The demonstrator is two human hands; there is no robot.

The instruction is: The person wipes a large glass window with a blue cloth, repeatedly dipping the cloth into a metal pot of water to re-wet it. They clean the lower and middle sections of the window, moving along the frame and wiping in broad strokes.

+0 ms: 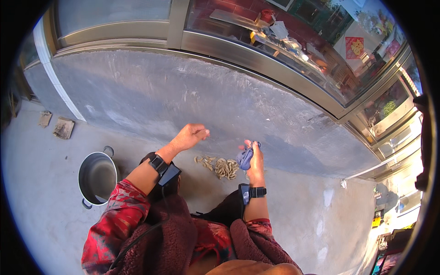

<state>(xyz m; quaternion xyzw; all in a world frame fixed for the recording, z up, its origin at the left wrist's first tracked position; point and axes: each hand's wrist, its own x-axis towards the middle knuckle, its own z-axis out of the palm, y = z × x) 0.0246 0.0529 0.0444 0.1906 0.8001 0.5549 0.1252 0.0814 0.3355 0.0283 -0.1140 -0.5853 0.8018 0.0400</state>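
My left hand [194, 135] is raised before the grey wall, its fingers curled in and the thumb close to them. Whether something thin is pinched there is too small to tell. My right hand [256, 161] grips a crumpled purple-blue cloth-like bundle [245, 158], which sticks out past the thumb and fingers. A gap separates the two hands. On the concrete floor between and below them lies a small heap of tan, elongated pieces [226, 168], too small to name surely. More of the same pieces [205, 162] are scattered just left of it.
A deep metal pot [98, 178] with two dark handles stands on the floor at left. Brick-like blocks [64, 128] lie behind it. The low grey wall [165, 89] rises close in front, under metal-framed windows [261, 48]. Assorted items [381, 233] stand far right.
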